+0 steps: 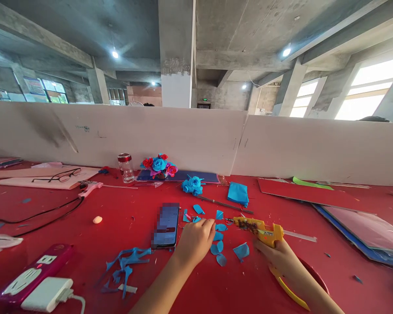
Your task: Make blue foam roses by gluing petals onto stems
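Over the red table, steady the yellow plastic glue gun your right hand grips; can't tell what your left hand holds.

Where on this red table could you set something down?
Mostly bare: between the pale lump and phone; on the near side of the plastic folders, bar small scraps. Crowded: blue petals between left hand and glue gun.

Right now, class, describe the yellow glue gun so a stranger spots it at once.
On the red table, find the phone, then look right, past the blue petals. There the right grip holds the gun: unlike those thin pieces, it has a bulky yellow body with a pale stick behind.
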The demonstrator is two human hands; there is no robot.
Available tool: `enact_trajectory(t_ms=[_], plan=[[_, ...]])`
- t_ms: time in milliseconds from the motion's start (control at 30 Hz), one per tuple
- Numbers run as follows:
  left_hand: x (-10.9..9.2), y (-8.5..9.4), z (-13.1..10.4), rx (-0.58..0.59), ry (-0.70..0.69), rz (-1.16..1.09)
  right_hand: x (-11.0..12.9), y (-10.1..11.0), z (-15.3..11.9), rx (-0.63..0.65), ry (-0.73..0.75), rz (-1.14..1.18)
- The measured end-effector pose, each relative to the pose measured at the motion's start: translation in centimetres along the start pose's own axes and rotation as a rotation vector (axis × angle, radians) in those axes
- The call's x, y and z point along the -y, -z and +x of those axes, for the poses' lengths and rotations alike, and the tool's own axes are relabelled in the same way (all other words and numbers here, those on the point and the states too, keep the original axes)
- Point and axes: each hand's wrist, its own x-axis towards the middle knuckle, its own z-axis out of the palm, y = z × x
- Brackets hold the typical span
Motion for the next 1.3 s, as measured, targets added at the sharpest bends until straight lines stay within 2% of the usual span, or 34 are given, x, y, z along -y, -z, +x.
enact_trajectory(t_ms=[200, 467, 933, 1300], plan=[[-0.1, 0.0, 0.0, 0.007, -0.005, -0.001, 1.3, -0.5, -0.9, 0.045, 0.008, -0.003], [-0.4, 0.3, 0.0, 0.038, -0.011, -0.003, 1.2, -1.1, -0.9, 0.015, 0.046, -0.004], [-0.4, 0.1, -0.1, 0.025, -0.029, 0.003, 1.5, -1.1, -1.0, 0.074, 0.079, -0.023], [-0.3, -0.1, -0.2, 0.016, -0.056, 0.032, 0.2, -1.2, -0.3, 0.102, 0.084, 0.013]])
